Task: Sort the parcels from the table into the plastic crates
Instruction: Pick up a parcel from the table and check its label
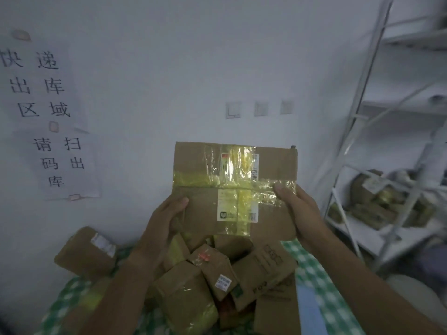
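Note:
I hold a flat brown cardboard parcel (pixel 232 175) upright in front of the wall, its face crossed by yellow tape and bearing white labels. My left hand (pixel 164 221) grips its lower left edge with the thumb on the front. My right hand (pixel 297 209) grips its lower right edge, thumb pressed on the tape. Below lies a heap of brown parcels (pixel 212 274) on a table with a green checked cloth (pixel 314 274). No plastic crate is in view.
One larger brown box (pixel 87 252) sits at the table's left by the wall. A white metal shelf rack (pixel 377 165) stands at right with taped parcels (pixel 377 201) on its lower shelf. Paper signs (pixel 48 112) and wall switches (pixel 258 108) hang on the wall.

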